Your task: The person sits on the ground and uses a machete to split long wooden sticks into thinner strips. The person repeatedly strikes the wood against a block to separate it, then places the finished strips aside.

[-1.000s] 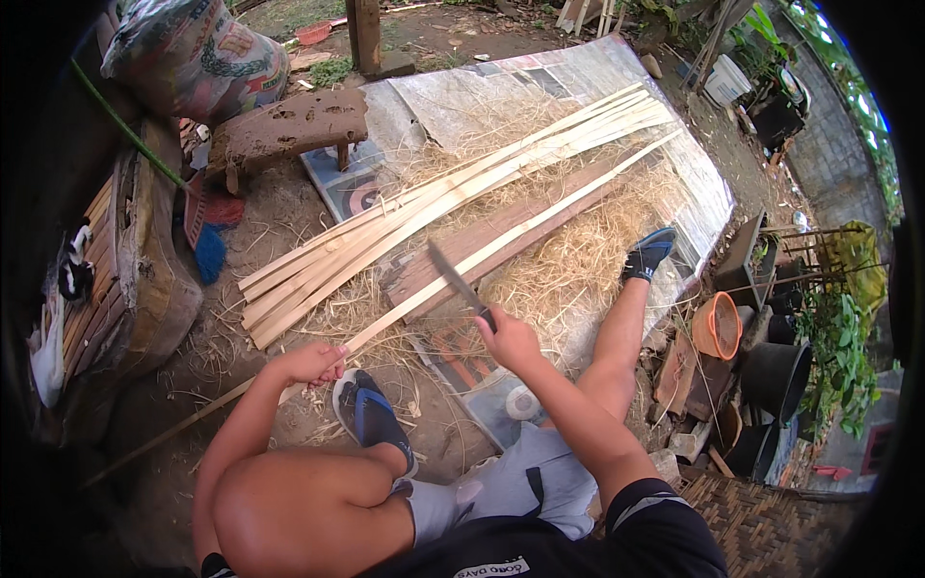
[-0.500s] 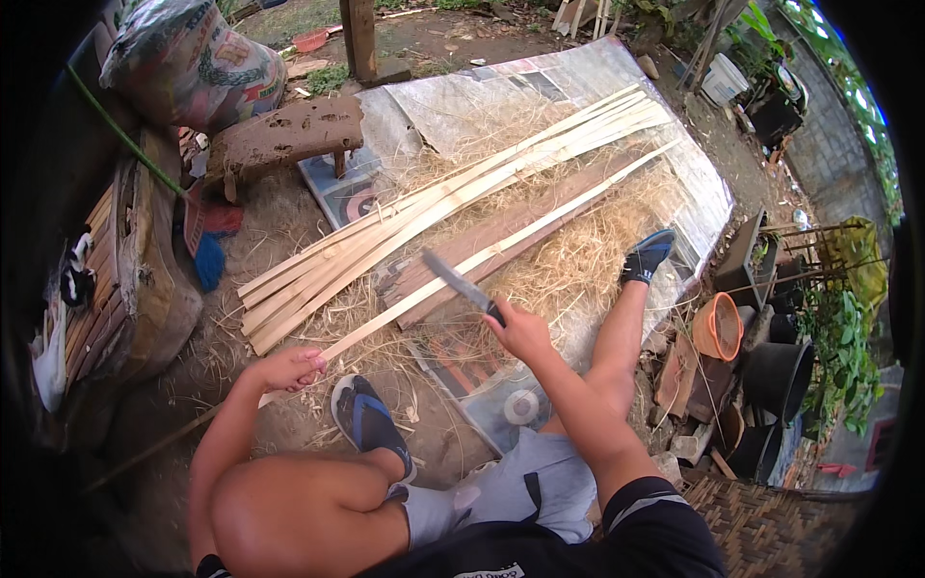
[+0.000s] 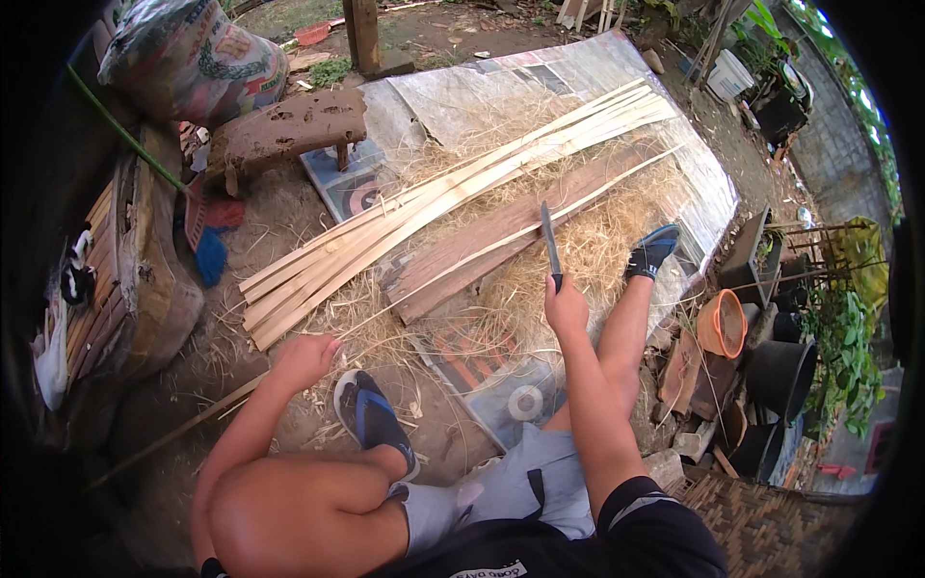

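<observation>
My left hand is closed round the near end of a long thin bamboo strip, which now shows its narrow edge. The strip slants away to the far right across a dark brown wooden board. In my right hand is a knife, gripped by its dark handle with the blade pointing up and away. Its blade stands over the board, close to the strip; I cannot tell whether they touch. Left of the board, a bundle of pale bamboo strips lies fanned out on the sheet.
Curly shavings cover much of the printed sheet on the ground. A low wooden bench and a stuffed sack stand at the far left. An orange pot and black buckets are at the right.
My right hand has moved right and the knife has swung from pointing left to pointing away. My left hand has shifted slightly right and up, and the strip has turned onto its edge.
</observation>
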A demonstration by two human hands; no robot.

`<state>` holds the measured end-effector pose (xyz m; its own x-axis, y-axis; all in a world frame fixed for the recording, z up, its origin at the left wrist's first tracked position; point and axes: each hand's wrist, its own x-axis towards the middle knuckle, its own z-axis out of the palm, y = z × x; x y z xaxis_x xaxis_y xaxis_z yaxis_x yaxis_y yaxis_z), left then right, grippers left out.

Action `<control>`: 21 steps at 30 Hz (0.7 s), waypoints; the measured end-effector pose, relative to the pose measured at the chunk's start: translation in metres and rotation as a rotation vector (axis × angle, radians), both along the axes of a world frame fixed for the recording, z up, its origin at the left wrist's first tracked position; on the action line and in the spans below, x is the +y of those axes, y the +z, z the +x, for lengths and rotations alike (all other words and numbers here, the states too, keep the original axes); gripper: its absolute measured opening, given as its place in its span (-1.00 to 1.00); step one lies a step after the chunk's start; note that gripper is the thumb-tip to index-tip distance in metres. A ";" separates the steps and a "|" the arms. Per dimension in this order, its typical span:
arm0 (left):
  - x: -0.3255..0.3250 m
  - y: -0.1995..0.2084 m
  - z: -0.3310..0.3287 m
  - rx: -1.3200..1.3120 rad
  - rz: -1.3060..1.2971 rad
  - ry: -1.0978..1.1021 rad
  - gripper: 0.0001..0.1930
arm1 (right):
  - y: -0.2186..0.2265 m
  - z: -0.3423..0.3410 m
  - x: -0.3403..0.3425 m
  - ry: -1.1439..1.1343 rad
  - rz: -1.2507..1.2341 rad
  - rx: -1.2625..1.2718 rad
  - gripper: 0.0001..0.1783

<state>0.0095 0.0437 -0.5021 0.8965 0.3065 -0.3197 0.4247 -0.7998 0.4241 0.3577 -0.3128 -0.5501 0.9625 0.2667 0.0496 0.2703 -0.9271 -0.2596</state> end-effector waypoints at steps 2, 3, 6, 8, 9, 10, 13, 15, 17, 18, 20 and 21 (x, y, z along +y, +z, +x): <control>0.008 0.002 0.008 0.093 -0.142 0.035 -0.55 | 0.004 -0.011 0.013 0.092 0.045 0.051 -0.52; 0.013 -0.001 0.013 0.154 -0.302 0.082 -0.53 | 0.006 -0.023 0.026 0.141 0.070 0.076 -0.51; 0.022 -0.026 0.015 0.211 -0.494 0.158 -0.52 | 0.019 -0.129 0.066 0.651 0.052 0.194 -0.49; 0.016 -0.025 0.018 0.211 -0.537 0.155 -0.51 | 0.022 -0.148 0.061 0.773 0.029 0.162 -0.49; 0.016 -0.023 0.014 0.204 -0.559 0.150 -0.50 | 0.020 -0.132 0.057 0.699 0.037 0.174 -0.49; 0.012 -0.018 0.009 0.200 -0.579 0.151 -0.49 | 0.016 -0.120 0.054 0.631 0.048 0.191 -0.49; 0.011 -0.022 0.009 0.054 -0.441 0.053 -0.50 | 0.000 -0.090 0.047 0.485 -0.001 0.168 -0.50; 0.011 -0.021 0.003 0.133 -0.467 0.110 -0.49 | 0.014 -0.123 0.056 0.653 0.030 0.072 -0.53; 0.016 -0.018 0.004 0.173 -0.543 0.146 -0.48 | 0.025 -0.140 0.048 0.964 0.008 -0.069 -0.53; 0.023 -0.017 0.001 0.177 -0.609 0.168 -0.48 | 0.010 -0.117 0.048 0.737 -0.027 0.037 -0.51; 0.019 -0.016 -0.006 0.175 -0.682 0.212 -0.46 | 0.003 -0.078 0.039 0.512 -0.003 0.133 -0.48; 0.022 -0.016 0.000 0.159 -0.647 0.204 -0.46 | 0.004 -0.064 0.042 0.396 0.020 0.163 -0.47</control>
